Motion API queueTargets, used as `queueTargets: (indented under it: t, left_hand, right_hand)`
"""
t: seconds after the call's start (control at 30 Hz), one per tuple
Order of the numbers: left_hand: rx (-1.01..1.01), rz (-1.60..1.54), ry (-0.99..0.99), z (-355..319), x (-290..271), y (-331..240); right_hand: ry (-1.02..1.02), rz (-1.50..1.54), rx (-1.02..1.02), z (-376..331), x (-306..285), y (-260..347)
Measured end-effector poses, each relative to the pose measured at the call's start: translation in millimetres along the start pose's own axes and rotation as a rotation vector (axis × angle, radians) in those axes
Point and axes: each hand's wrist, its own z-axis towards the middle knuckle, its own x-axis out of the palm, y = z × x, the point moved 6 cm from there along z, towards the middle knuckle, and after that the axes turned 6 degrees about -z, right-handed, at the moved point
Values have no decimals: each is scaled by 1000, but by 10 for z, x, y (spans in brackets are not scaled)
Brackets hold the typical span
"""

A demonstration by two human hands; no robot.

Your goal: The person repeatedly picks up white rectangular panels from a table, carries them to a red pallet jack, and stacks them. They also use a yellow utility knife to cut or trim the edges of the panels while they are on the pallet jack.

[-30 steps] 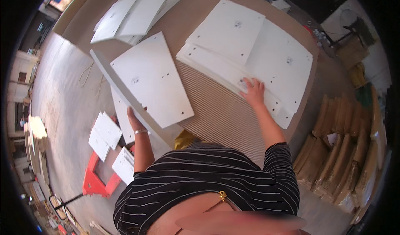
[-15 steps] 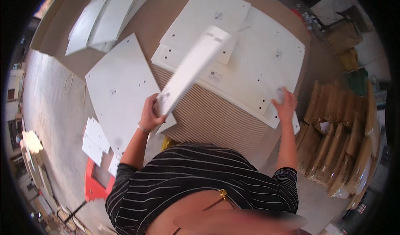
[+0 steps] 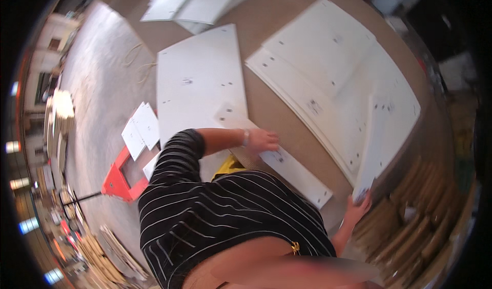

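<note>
My right hand grips the near end of a narrow white board, which reaches over the right-hand stack. A second narrow white board lies slantwise along the near edge of the work surface. On that board rests my left hand, somewhat blurred, its fingers stretched out over the upper face. Beyond it is a large white panel with small dark holes and a printed mark. To the right lies a stack of wide white panels, overlapping one another, with holes along their edges.
More white panels lie at the far left. Small white boards sit beside a red frame with a dark handle. Something yellow shows by my waist. Brown wrapped packages stand close at the right.
The view has turned to the right. The narrow board my left hand held up now lies on the surface beneath that hand. My right hand has taken hold of another narrow board.
</note>
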Motion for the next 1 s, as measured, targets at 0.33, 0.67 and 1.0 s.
queueTargets:
  t: [0.33, 0.67, 1.0]
  left_hand:
    - [-42, 80, -198, 144, 402, 2]
    - [56, 150, -324, -70, 614, -236]
    - [-451, -318, -391, 8, 294, 61]
  right_hand:
    - [442, 30, -355, -335, 888, 1045]
    - [453, -57, -526, -81, 1382, 1260]
    - [539, 15, -507, 36, 1306, 1191]
